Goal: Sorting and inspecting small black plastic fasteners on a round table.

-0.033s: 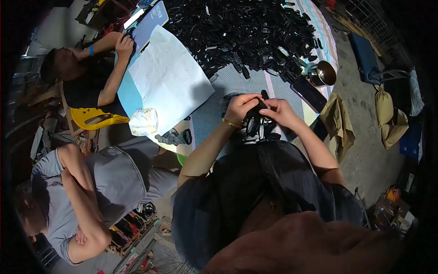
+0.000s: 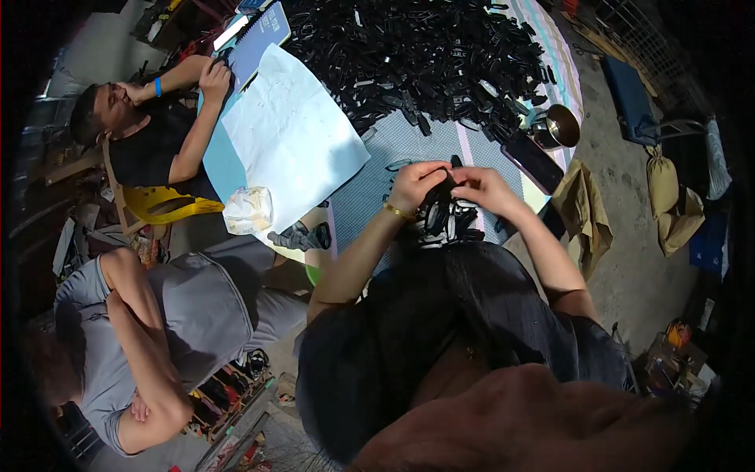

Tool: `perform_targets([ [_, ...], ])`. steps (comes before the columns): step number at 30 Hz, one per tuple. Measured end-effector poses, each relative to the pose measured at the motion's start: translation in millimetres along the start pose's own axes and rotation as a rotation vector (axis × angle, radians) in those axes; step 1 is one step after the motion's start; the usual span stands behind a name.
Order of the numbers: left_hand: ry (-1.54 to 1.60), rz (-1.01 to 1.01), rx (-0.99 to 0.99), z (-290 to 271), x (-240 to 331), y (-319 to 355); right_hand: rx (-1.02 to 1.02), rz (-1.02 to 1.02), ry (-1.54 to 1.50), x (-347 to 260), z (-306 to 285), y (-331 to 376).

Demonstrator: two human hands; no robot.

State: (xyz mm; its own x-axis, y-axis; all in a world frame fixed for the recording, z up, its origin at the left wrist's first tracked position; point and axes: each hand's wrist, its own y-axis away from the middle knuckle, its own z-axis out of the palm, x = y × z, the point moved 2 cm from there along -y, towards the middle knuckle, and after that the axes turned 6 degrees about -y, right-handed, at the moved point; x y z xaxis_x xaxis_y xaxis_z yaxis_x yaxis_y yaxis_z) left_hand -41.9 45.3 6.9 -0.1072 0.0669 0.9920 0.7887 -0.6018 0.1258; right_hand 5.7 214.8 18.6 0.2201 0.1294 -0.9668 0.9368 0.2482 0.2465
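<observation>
**Two hands pinch one small black part**

The small black part sits between both hands, just above a little pile of black parts. The left hand and right hand touch it, fingers pressed together on it. The big black heap lies far beyond the grip.

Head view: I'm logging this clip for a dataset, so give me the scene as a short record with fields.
setting: checked mat on the ground
left hand: grips a small black part
right hand: pinches the same part from the other side
lap: small bunch of black parts
beyond hands: large heap of black parts, metal bowl
left side: white sheet, two other people seated
</observation>
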Motion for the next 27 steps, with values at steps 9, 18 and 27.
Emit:
perform_targets([
  [9, -0.743, -0.012, -0.433, 9, -11, -17, 0.531, -0.059, 1.093, 47, -87, -54],
  [18, -1.381, 0.311, 0.295, -20, -51, -87, 0.448, 0.047, 1.122, 40, -70, -117],
  [27, -1.459, 0.31, 0.257, -25, -44, -79, 0.467, -0.444, 1.194, -12, -88, -173],
])
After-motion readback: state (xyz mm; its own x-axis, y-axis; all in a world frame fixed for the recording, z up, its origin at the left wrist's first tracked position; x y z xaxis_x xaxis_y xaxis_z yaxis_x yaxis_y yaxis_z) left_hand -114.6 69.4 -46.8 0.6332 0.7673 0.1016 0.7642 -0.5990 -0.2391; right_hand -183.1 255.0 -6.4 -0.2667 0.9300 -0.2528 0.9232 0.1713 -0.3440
